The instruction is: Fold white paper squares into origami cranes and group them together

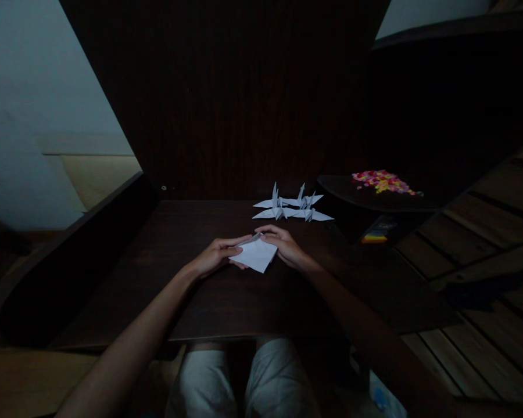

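Observation:
A white sheet of folded paper (256, 255) is held just over the dark desk, one corner pointing down toward me. My left hand (220, 255) grips its left corner, thumb on top and fingers beneath. On the other side, my right hand (285, 246) pinches the upper right edge, the thumb lying on the paper and the fingers curled behind it. Behind my hands, several white paper cranes (290, 208) stand close together, their wings spread.
The dark wooden desk (226, 313) has a tall back panel (244, 104) and a raised left side (70, 249). At right, a small shelf (340, 188) carries a heap of pink, red and yellow bits (386, 182). Below it sits a yellow-orange item (373, 238).

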Demonstrator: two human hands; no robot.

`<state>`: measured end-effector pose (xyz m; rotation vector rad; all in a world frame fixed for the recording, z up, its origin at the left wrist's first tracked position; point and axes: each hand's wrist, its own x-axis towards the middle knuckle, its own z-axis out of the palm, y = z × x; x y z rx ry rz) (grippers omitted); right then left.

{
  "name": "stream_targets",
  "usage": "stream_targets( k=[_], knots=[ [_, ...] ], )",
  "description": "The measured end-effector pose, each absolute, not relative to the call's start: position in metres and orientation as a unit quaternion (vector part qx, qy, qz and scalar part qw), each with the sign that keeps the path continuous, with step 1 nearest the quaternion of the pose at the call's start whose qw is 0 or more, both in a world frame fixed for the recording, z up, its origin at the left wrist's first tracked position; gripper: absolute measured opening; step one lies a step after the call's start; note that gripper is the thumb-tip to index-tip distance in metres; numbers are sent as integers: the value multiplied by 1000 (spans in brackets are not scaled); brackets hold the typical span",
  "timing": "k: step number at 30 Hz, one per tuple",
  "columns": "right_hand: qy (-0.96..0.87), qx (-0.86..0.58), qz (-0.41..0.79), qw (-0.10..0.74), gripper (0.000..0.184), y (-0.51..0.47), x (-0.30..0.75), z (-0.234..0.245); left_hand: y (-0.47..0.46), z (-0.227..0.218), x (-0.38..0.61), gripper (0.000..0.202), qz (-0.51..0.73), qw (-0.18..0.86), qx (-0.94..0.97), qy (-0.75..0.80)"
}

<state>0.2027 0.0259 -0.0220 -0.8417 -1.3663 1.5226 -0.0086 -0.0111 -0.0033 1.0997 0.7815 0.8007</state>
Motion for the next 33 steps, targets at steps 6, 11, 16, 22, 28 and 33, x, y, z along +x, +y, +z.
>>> stream_targets(
  k=[6, 11, 16, 22, 28, 33],
  knots=[
    [-574, -333, 589, 461, 18, 27, 203, -22, -13, 3, -7, 36, 378, 701, 486, 360],
    [-588, -326, 596, 439, 13, 26, 203, -24, -12, -1, -10, 39, 341, 649, 550, 400],
    [-639, -329, 540, 437, 25, 24, 206, -20, -13, -2, -12, 42, 297, 631, 599, 393],
    [-652, -320, 525, 444, 34, 21, 205, -17, -15, 1, -11, 46, 261, 622, 631, 384],
    [-545, -294, 625, 475, 37, 19, 205, -15, -11, -2, -11, 53, 369, 638, 541, 405],
    [-555, -270, 628, 473, 39, 19, 206, -16, -8, -2, -13, 52, 432, 612, 513, 420]
  ],
)
